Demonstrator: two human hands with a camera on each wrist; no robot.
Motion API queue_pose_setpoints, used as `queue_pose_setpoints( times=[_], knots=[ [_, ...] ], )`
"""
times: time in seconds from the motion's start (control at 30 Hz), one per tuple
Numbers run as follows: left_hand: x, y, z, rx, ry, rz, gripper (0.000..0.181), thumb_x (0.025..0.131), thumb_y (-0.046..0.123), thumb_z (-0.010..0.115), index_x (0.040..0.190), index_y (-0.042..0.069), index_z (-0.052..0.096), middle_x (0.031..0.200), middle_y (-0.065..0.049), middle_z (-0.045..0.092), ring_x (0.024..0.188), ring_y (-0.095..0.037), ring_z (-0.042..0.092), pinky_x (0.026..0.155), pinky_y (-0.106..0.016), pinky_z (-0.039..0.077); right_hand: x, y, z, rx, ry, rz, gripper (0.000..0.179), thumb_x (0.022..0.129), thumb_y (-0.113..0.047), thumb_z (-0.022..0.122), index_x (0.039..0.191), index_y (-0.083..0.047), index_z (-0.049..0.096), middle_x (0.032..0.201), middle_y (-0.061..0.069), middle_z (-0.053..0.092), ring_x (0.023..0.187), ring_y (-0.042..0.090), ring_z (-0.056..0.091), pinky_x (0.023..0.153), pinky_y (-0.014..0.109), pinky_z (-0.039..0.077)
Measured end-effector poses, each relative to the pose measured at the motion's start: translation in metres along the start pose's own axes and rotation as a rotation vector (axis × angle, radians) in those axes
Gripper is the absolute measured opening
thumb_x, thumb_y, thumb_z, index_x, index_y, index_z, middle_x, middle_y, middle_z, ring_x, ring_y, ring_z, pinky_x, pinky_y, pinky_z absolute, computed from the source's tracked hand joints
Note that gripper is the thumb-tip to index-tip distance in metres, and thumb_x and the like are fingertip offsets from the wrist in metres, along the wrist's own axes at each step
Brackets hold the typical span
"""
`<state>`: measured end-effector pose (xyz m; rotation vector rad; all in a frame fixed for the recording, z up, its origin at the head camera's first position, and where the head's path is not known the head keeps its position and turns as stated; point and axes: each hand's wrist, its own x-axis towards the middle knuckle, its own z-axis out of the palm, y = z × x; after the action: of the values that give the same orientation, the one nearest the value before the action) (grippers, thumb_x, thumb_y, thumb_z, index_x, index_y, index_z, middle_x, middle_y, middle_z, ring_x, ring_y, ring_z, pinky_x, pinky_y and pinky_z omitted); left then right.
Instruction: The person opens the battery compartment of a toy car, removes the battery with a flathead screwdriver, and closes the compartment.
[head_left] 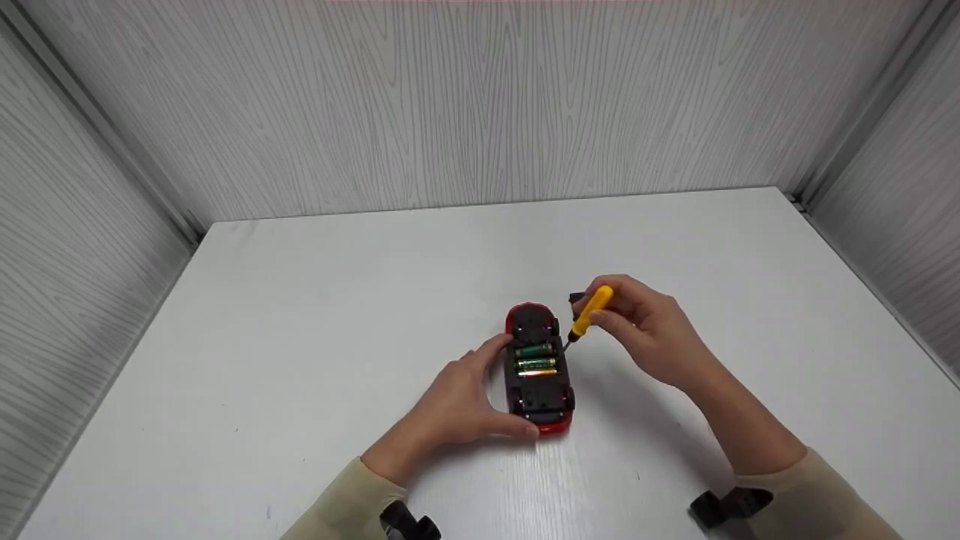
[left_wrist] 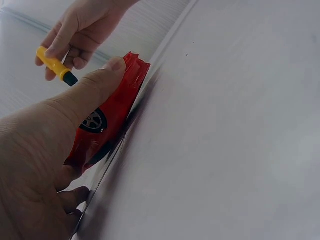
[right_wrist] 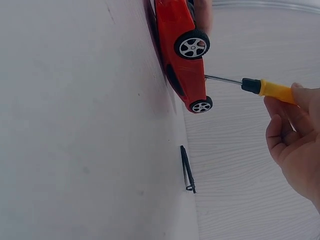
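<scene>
A red toy car [head_left: 541, 396] lies upside down on the white table, its black underside facing up. Several batteries [head_left: 535, 363] sit side by side in the open compartment of that underside. My left hand [head_left: 459, 397] grips the car, thumb at the near end and fingers along its left side. In my right hand [head_left: 654, 336] is a screwdriver [head_left: 595, 306] with a yellow handle, pinched between thumb and fingers. Its metal shaft slants down to the right edge of the car's underside, beside the compartment; the right wrist view shows the shaft [right_wrist: 224, 79] reaching that edge.
A flat black piece [right_wrist: 187, 169], possibly a cover, lies on the table [head_left: 337, 315] just beyond the right hand, which partly hides it in the head view. Pale wood-grain panels [head_left: 480, 105] stand behind the table and at both sides.
</scene>
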<state>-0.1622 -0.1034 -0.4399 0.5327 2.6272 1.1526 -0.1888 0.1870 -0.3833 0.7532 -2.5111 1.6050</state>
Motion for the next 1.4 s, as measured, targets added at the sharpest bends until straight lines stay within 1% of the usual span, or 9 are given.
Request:
queue_pose_setpoints(
  times=[0.17,0.37,0.47,0.67,0.8,0.93,1.13,1.33,1.4],
  knots=[
    [-0.001,0.001,-0.001,0.005,0.003,0.002,0.128,0.06,0.065,0.097,0.166,0.027,0.036,0.157,-0.003,0.052,0.142,-0.025,0.05,0.118,-0.048,0.04,0.0,-0.001,-0.001,-0.025,0.009,0.014,0.023,0.106,-0.017,0.067,0.128,-0.012,0.065,0.118,-0.001,0.074,0.103,0.015,0.073,0.094,0.024,0.057],
    [-0.001,0.0,0.0,0.014,0.012,0.014,0.127,0.059,0.067,0.096,0.165,0.028,0.037,0.156,-0.001,0.054,0.139,-0.024,0.051,0.117,-0.046,0.041,0.0,0.001,-0.001,-0.031,0.03,0.019,0.023,0.105,-0.015,0.068,0.128,-0.01,0.065,0.116,0.003,0.074,0.097,0.02,0.071,0.087,0.024,0.058],
    [-0.001,0.0,0.0,0.015,0.01,0.01,0.128,0.059,0.066,0.097,0.165,0.028,0.037,0.156,-0.002,0.054,0.14,-0.024,0.051,0.117,-0.046,0.041,0.0,0.001,-0.002,-0.029,0.031,0.019,0.023,0.105,-0.014,0.068,0.127,-0.011,0.065,0.114,0.002,0.074,0.096,0.021,0.071,0.088,0.024,0.058],
    [-0.001,0.0,-0.001,0.011,0.012,0.019,0.128,0.06,0.066,0.097,0.165,0.025,0.037,0.157,-0.005,0.053,0.141,-0.028,0.051,0.117,-0.05,0.041,0.0,0.003,-0.003,0.019,0.016,0.037,0.022,0.105,-0.013,0.068,0.127,-0.008,0.065,0.114,0.004,0.074,0.1,0.028,0.072,0.091,0.025,0.058],
    [-0.002,-0.001,-0.002,0.011,0.016,0.02,0.129,0.059,0.066,0.097,0.165,0.025,0.037,0.158,-0.006,0.052,0.142,-0.028,0.05,0.118,-0.048,0.04,0.001,0.005,-0.004,0.068,0.013,0.058,0.022,0.105,-0.011,0.068,0.126,-0.008,0.065,0.116,0.007,0.074,0.103,0.028,0.073,0.093,0.029,0.059],
    [-0.002,-0.002,-0.003,0.007,0.023,0.023,0.129,0.059,0.066,0.098,0.165,0.024,0.038,0.159,-0.006,0.051,0.143,-0.026,0.049,0.119,-0.048,0.039,0.002,0.01,-0.005,0.097,0.013,0.076,0.021,0.105,-0.009,0.067,0.126,-0.007,0.064,0.119,0.009,0.075,0.104,0.032,0.072,0.092,0.032,0.06],
    [-0.001,-0.003,-0.002,-0.001,0.022,0.025,0.13,0.059,0.066,0.098,0.165,0.023,0.037,0.16,-0.006,0.05,0.146,-0.025,0.047,0.121,-0.047,0.037,0.004,0.02,-0.008,0.112,0.017,0.105,0.021,0.106,-0.009,0.066,0.127,-0.005,0.063,0.12,0.006,0.076,0.104,0.036,0.072,0.087,0.033,0.059],
    [0.0,-0.004,0.0,-0.015,0.034,0.032,0.13,0.058,0.063,0.1,0.165,0.021,0.038,0.159,-0.005,0.051,0.145,-0.022,0.048,0.12,-0.045,0.039,0.003,0.024,-0.01,0.207,0.016,0.117,0.021,0.107,-0.008,0.064,0.127,-0.001,0.061,0.123,0.013,0.075,0.104,0.039,0.071,0.087,0.032,0.058],
    [0.0,-0.005,0.0,-0.015,0.035,0.034,0.13,0.058,0.063,0.1,0.165,0.021,0.038,0.159,-0.005,0.052,0.145,-0.022,0.048,0.12,-0.045,0.039,0.003,0.025,-0.011,0.232,0.016,0.125,0.021,0.107,-0.008,0.064,0.127,-0.001,0.06,0.124,0.017,0.074,0.104,0.036,0.072,0.088,0.031,0.058]
  ],
)
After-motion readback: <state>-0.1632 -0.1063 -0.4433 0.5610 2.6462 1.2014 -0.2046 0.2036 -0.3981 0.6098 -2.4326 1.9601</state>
